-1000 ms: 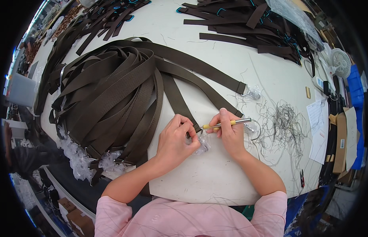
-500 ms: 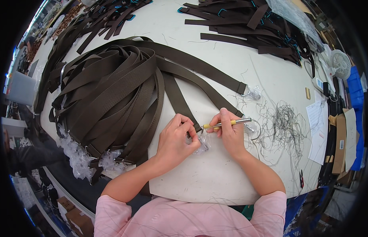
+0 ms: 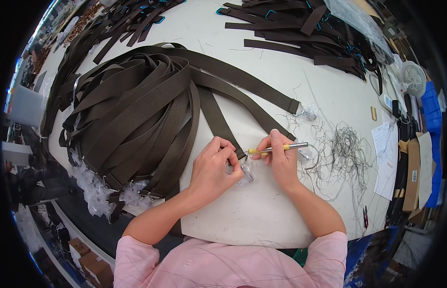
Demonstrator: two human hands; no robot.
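My left hand [image 3: 213,165] pinches the end of a dark brown webbing strap [image 3: 218,117]. At that end hangs a metal fitting wrapped in clear plastic [image 3: 247,176], partly hidden by the fingers. In my right hand [image 3: 283,161] is a slim pen-shaped tool [image 3: 299,145], silver-barrelled with a yellow front part, held like a pen. Its tip points left, right beside the strap's stitched end; whether it touches cannot be made out. Two more strap ends with plastic-wrapped hooks [image 3: 307,113] lie beyond and to the right.
A large looped heap of brown straps [image 3: 132,105] fills the left of the white table [image 3: 262,218]. Loose threads [image 3: 346,151] lie tangled at right, near paper sheets [image 3: 385,156] and small thread snips [image 3: 365,217]. Dark straps with blue-edged fittings [image 3: 300,33] are piled at the back.
My right hand and the pen-shaped tool have shifted very slightly to the right. My left hand stays on the strap end.
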